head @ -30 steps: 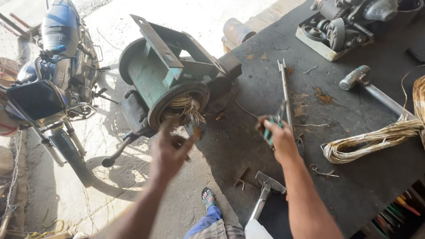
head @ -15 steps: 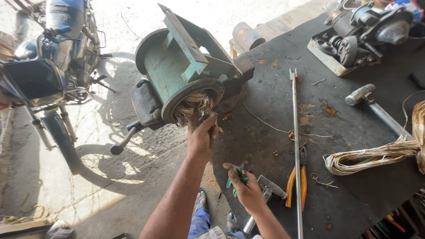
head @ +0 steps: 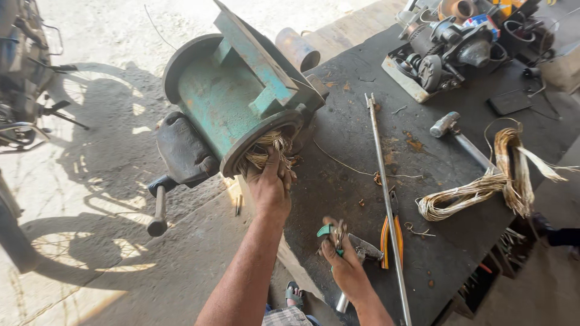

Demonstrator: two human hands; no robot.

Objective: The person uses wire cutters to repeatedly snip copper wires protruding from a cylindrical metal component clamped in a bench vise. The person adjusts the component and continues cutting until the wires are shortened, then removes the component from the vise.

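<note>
**A:** What did the head view record, and how far had the work got?

**B:** The left hand (head: pixel 270 188) was closed on a tuft of pale copper winding wire (head: pixel 266 151) projecting from the open end of the green cast-iron motor housing (head: pixel 232 96), at centre frame. The right hand (head: pixel 344 259), lower centre, was closed around green-handled cutters (head: pixel 326 230) and a few wire strands. A large pulled bundle of wire (head: pixel 483 187) lay at right on the dark workbench (head: pixel 338 133); judged from this, much was out, yet wire remained in the bore.

**A:** And the room to move?

**B:** The housing sat at the bench's left edge, over the concrete floor (head: pixel 109 241). A long steel rod (head: pixel 383 193), orange-handled pliers (head: pixel 393 232) and a hammer (head: pixel 459 139) crowded the right; the left lay open.
</note>
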